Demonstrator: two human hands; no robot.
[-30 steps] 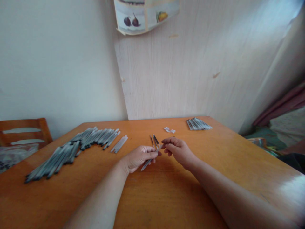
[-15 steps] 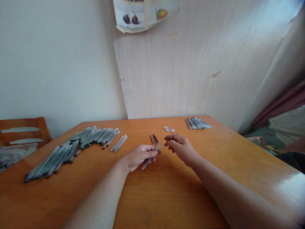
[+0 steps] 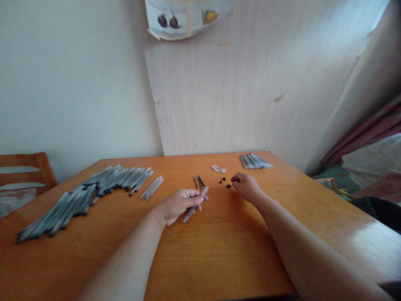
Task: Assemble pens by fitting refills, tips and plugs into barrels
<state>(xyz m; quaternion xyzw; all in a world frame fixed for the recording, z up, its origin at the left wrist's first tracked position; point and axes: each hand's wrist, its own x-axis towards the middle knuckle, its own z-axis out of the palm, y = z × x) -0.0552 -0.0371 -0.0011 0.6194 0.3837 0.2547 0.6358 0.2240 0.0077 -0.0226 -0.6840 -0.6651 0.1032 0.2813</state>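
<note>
Left hand grip pinches pen barrel between thumb and fingers, over middle of bench; long axis slants, one end toward far edge and a bit right, other end toward near edge and left. Right hand just beside black pieces, fingers curled, can't tell if its grip holds anything. Bench wooden, shiny toward right edge. Black-ended pens heaped along left edge; pen bundle near far right corner. Chair past left edge, wall panel behind far edge.
</note>
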